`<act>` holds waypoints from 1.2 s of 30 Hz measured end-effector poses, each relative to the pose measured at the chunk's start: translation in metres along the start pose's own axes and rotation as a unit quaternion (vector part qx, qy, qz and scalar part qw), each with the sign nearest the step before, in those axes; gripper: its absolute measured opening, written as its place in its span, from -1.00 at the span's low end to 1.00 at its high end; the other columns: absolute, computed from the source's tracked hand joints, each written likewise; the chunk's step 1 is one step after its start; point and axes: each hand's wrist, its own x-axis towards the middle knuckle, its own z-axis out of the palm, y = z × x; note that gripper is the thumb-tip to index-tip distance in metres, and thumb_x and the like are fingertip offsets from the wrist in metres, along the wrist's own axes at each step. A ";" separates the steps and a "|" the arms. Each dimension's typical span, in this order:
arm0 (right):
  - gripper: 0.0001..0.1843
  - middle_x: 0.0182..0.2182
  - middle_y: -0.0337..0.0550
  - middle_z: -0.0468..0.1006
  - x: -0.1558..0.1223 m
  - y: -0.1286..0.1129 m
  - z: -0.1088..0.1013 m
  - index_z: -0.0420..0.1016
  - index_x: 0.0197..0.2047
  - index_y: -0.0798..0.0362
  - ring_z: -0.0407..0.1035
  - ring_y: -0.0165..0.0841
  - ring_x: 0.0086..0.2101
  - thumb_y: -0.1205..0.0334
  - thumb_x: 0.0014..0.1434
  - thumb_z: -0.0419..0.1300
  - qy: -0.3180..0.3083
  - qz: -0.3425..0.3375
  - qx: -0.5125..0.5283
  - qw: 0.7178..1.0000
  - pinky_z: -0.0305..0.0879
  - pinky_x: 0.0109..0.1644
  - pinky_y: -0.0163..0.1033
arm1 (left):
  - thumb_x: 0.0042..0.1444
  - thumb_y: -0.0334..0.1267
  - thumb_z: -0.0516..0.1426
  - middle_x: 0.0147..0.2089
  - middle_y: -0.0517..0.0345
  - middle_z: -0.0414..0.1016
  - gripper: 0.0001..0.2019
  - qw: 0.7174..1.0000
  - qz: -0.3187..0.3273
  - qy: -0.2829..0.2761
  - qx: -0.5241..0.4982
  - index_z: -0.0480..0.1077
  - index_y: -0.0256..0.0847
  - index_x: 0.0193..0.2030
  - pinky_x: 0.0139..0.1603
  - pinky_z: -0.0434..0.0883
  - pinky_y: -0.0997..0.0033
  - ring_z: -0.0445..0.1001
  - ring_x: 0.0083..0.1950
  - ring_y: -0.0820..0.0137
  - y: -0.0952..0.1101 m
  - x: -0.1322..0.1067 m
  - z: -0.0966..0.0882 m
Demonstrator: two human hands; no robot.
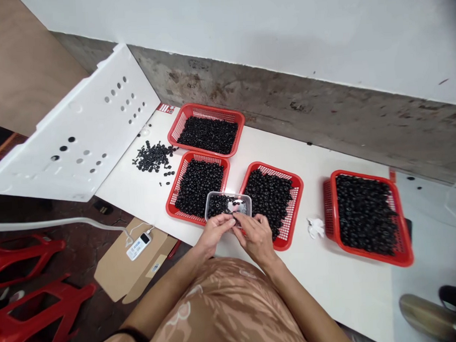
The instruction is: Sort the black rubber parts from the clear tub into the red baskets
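1. My left hand (214,232) and right hand (255,238) are at the small clear tub (228,205), which sits over the near red basket (172,203) and middle red basket (295,198).
2. On my right, I can pass along the white table (324,288), up to the crumpled tissue (315,227) and large red basket (367,255).
3. Ahead, the back red basket (206,110) and concrete wall (285,88) block me.
4. On my left, the white holed board (82,132) stands in the way.
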 end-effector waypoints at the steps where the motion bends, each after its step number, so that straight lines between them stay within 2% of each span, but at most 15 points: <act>1: -0.72 -0.12 0.01 0.58 0.000 -0.001 0.000 0.42 0.03 0.08 0.46 -0.31 -0.16 0.25 0.29 0.05 -0.002 0.002 0.001 1.000 0.10 -0.06 -0.17 | -0.07 -0.12 0.30 -0.24 0.04 0.55 -0.70 1.000 -0.001 -0.006 0.011 0.52 -0.30 -0.26 -0.04 0.29 0.37 0.44 -0.17 0.34 0.001 0.000 0.000; 5: -0.70 -0.08 0.03 0.56 0.003 -0.003 -0.002 0.39 0.04 0.09 0.44 -0.28 -0.11 0.18 0.29 0.08 -0.025 0.010 0.002 1.000 0.08 -0.05 -0.16 | -0.07 -0.14 0.28 -0.30 0.09 0.54 -0.75 0.999 -0.003 0.008 0.038 0.54 -0.29 -0.31 -0.09 0.28 0.40 0.42 -0.23 0.37 -0.001 0.001 -0.003; 8: -0.68 -0.08 0.03 0.55 0.006 0.000 0.000 0.37 0.03 0.11 0.43 -0.26 -0.10 0.13 0.27 0.11 -0.051 -0.016 -0.005 0.999 0.07 -0.03 -0.14 | -0.07 -0.14 0.28 -0.32 0.09 0.53 -0.75 0.999 -0.008 0.011 0.041 0.54 -0.30 -0.33 -0.09 0.28 0.40 0.42 -0.24 0.37 -0.003 0.001 -0.005; 12: -0.77 -0.20 -0.03 0.58 0.010 0.006 0.001 0.39 -0.06 0.12 0.45 -0.29 -0.21 0.19 0.29 0.07 -0.072 -0.065 -0.013 0.995 0.07 -0.02 -0.12 | -0.03 -0.09 0.26 -0.31 0.09 0.52 -0.72 0.999 -0.005 -0.012 0.046 0.54 -0.30 -0.32 -0.09 0.29 0.39 0.41 -0.24 0.37 -0.004 0.000 -0.009; 18: -0.77 -0.27 -0.05 0.57 0.007 0.012 0.000 0.39 -0.07 0.13 0.43 -0.32 -0.29 0.19 0.31 0.02 -0.080 -0.081 -0.007 0.993 0.15 -0.03 -0.13 | 0.00 -0.06 0.24 -0.37 0.12 0.50 -0.71 0.996 -0.010 -0.032 0.085 0.55 -0.30 -0.34 -0.20 0.25 0.47 0.36 -0.32 0.42 -0.006 -0.003 -0.014; 23: -0.72 -0.35 -0.07 0.55 -0.001 0.015 0.003 0.34 0.02 0.14 0.42 -0.31 -0.34 0.21 0.31 0.01 -0.040 -0.103 0.003 0.994 0.30 -0.05 -0.12 | 0.01 -0.07 0.23 -0.30 0.08 0.55 -0.71 0.993 0.001 -0.037 0.111 0.56 -0.30 -0.31 -0.08 0.27 0.38 0.41 -0.21 0.32 -0.006 -0.005 -0.010; 27: -0.69 -0.29 -0.03 0.56 -0.003 0.019 0.002 0.29 0.07 0.15 0.45 -0.30 -0.29 0.24 0.28 0.06 -0.006 -0.135 0.026 0.991 0.34 -0.01 -0.09 | 0.07 -0.09 0.19 -0.29 0.09 0.55 -0.71 0.984 0.030 -0.054 0.165 0.56 -0.32 -0.28 -0.08 0.28 0.38 0.41 -0.22 0.32 -0.006 -0.003 -0.008; 32: -0.68 -0.25 -0.08 0.58 -0.005 0.022 0.000 0.30 0.08 0.07 0.48 -0.32 -0.27 0.25 0.25 0.12 0.020 -0.087 0.061 0.994 0.34 0.03 -0.06 | 0.11 -0.12 0.16 -0.24 0.08 0.56 -0.71 0.977 0.062 -0.058 0.195 0.55 -0.28 -0.18 -0.11 0.29 0.41 0.41 -0.21 0.33 -0.004 -0.004 -0.004; 36: -0.69 -0.21 -0.06 0.59 -0.007 0.020 0.002 0.31 0.07 0.07 0.50 -0.30 -0.24 0.25 0.26 0.11 0.020 -0.089 0.033 0.995 0.32 0.06 -0.02 | 0.10 -0.12 0.16 -0.26 0.07 0.56 -0.72 0.977 0.062 -0.049 0.196 0.55 -0.29 -0.20 -0.12 0.30 0.42 0.42 -0.22 0.33 -0.007 -0.004 -0.004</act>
